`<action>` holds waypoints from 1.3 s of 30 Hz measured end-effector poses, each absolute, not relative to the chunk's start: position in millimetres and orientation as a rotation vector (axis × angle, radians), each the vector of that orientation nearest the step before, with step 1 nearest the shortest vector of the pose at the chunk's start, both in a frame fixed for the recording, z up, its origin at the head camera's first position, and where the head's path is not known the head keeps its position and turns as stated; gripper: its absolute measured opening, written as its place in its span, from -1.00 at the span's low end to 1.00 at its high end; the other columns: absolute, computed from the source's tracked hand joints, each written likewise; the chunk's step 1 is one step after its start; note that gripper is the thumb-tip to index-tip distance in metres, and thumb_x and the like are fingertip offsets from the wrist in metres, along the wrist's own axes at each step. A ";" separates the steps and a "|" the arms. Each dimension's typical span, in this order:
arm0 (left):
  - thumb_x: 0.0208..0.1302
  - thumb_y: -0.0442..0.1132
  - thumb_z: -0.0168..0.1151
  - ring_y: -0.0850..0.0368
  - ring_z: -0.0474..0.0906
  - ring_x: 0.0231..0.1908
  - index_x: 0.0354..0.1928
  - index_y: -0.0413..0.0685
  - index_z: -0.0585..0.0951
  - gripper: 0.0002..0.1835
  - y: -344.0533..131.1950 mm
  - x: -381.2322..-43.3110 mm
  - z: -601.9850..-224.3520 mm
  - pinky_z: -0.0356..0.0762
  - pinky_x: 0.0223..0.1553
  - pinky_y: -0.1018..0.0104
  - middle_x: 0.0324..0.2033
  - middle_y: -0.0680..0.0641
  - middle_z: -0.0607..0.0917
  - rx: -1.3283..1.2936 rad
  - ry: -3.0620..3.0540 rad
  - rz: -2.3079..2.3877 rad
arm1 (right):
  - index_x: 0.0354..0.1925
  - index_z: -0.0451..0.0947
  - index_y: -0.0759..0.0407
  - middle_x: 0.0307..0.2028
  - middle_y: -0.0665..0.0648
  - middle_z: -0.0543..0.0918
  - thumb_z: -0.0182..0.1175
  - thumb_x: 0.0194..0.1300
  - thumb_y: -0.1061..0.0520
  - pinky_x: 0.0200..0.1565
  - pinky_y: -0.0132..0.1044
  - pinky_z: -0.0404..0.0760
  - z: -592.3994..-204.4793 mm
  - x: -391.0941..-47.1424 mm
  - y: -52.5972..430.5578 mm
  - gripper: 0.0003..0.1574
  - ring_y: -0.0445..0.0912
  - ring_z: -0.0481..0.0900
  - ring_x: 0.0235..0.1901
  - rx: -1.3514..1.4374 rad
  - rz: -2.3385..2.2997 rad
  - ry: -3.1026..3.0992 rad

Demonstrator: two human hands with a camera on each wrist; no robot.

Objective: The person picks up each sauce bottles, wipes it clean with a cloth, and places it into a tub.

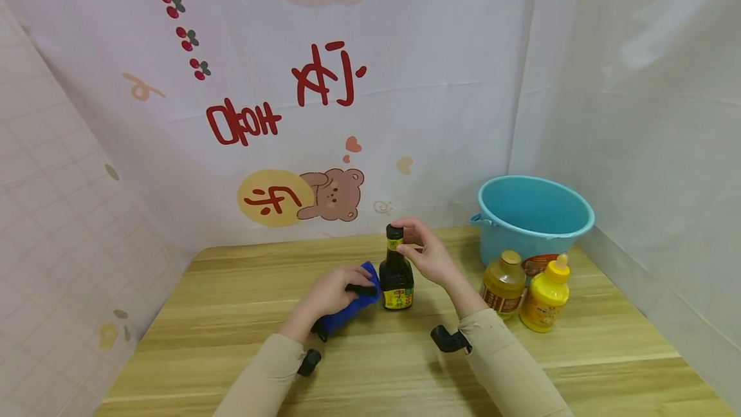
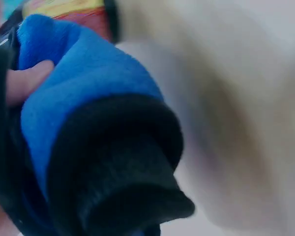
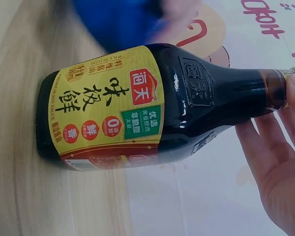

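A dark soy sauce bottle [image 1: 396, 275] with a yellow label stands upright near the middle of the wooden table. My right hand [image 1: 429, 255] pinches it at the neck, just below the black cap, from the right side. The right wrist view shows the bottle [image 3: 113, 108] close up, its label facing the camera. On its left, my left hand [image 1: 337, 289] holds a blue cloth [image 1: 341, 318] with black trim, right beside the bottle's body. In the left wrist view the cloth [image 2: 98, 73] is bunched, a fingertip pressing into it.
At the right of the wooden table [image 1: 231, 301] stands a light blue bucket [image 1: 521, 237]. In front of it are a brown-yellow jar [image 1: 505, 285] and a yellow squeeze bottle [image 1: 545, 298]. A printed white curtain [image 1: 440, 147] hangs behind the table.
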State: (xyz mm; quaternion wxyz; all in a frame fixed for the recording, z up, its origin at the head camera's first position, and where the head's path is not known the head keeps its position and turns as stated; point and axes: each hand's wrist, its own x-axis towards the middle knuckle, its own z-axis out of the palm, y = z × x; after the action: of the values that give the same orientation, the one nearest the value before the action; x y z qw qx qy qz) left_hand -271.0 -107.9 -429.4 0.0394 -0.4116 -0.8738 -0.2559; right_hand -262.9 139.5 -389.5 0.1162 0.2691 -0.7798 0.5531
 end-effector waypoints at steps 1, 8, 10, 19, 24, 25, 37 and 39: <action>0.10 -0.59 0.32 -0.09 0.58 0.11 -0.07 -0.13 0.77 -0.64 -108.5 -270.7 -424.3 0.52 0.14 0.00 0.02 -0.10 0.69 -1.221 -2.629 -0.836 | 0.24 0.37 0.29 0.07 0.40 0.59 0.13 0.34 0.47 -0.01 0.12 0.63 -385.6 -259.2 138.6 -0.47 0.26 0.59 0.04 0.792 1.615 -2.284; 0.07 -0.62 0.35 -0.09 0.52 0.16 -0.06 -0.13 0.77 -0.60 -98.1 -266.0 -383.1 0.49 0.17 -0.04 0.06 -0.07 0.68 -1.050 -2.213 -1.103 | 0.22 0.36 0.37 0.09 0.44 0.57 0.13 0.33 0.49 0.02 0.14 0.60 -374.8 -249.2 137.1 -0.49 0.30 0.56 0.07 0.811 1.594 -2.287; 0.07 -0.61 0.35 -0.06 0.51 0.17 -0.06 -0.11 0.77 -0.60 -92.6 -264.2 -375.3 0.47 0.20 -0.04 0.07 -0.05 0.68 -1.069 -2.148 -1.101 | 0.22 0.36 0.37 0.08 0.43 0.57 0.12 0.33 0.49 0.02 0.15 0.60 -375.3 -249.7 137.2 -0.49 0.29 0.56 0.07 0.814 1.587 -2.283; 0.01 -0.59 0.41 -0.06 0.54 0.11 -0.11 -0.10 0.79 -0.61 -77.2 -261.0 -384.4 0.50 0.15 -0.03 0.03 -0.06 0.70 -1.097 -2.006 -1.044 | 0.22 0.35 0.44 0.07 0.45 0.57 0.11 0.32 0.51 0.05 0.18 0.57 -376.0 -250.1 136.7 -0.50 0.31 0.56 0.06 0.837 1.598 -2.265; 0.02 -0.60 0.40 -0.05 0.53 0.12 -0.10 -0.06 0.79 -0.59 -77.4 -260.0 -397.1 0.50 0.16 -0.02 0.04 -0.04 0.69 -1.085 -2.062 -1.065 | 0.22 0.37 0.40 0.07 0.44 0.58 0.11 0.34 0.49 0.05 0.21 0.55 -375.3 -248.7 136.7 -0.51 0.31 0.56 0.05 0.820 1.600 -2.275; 0.02 -0.60 0.39 -0.05 0.53 0.12 -0.10 -0.06 0.79 -0.59 -78.0 -259.6 -399.8 0.50 0.16 -0.01 0.04 -0.04 0.69 -1.087 -2.090 -1.057 | 0.22 0.37 0.39 0.07 0.44 0.58 0.11 0.34 0.49 0.05 0.21 0.55 -375.5 -248.8 136.8 -0.51 0.30 0.56 0.05 0.818 1.596 -2.278; 0.05 -0.58 0.40 -0.05 0.57 0.07 -0.14 -0.08 0.80 -0.64 -89.9 -260.7 -423.8 0.52 0.14 0.02 -0.02 -0.05 0.71 -1.206 -2.297 -0.969 | 0.23 0.37 0.35 0.08 0.44 0.58 0.12 0.34 0.47 0.01 0.18 0.59 -375.9 -249.5 138.2 -0.50 0.30 0.56 0.07 0.811 1.601 -2.279; 0.06 -0.57 0.39 -0.03 0.57 0.09 -0.13 -0.07 0.80 -0.65 -93.0 -262.4 -427.5 0.51 0.16 0.03 0.00 -0.04 0.71 -1.205 -2.346 -0.986 | 0.23 0.37 0.35 0.08 0.44 0.58 0.12 0.34 0.47 0.01 0.18 0.60 -375.7 -249.3 138.0 -0.50 0.30 0.56 0.07 0.809 1.603 -2.282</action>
State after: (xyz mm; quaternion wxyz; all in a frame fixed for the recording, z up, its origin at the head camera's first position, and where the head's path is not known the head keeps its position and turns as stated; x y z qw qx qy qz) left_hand -262.4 -93.0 -427.5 0.1622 -0.4222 -0.8222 -0.3455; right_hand -249.3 138.0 -375.7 0.1185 0.2767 -0.7804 0.5481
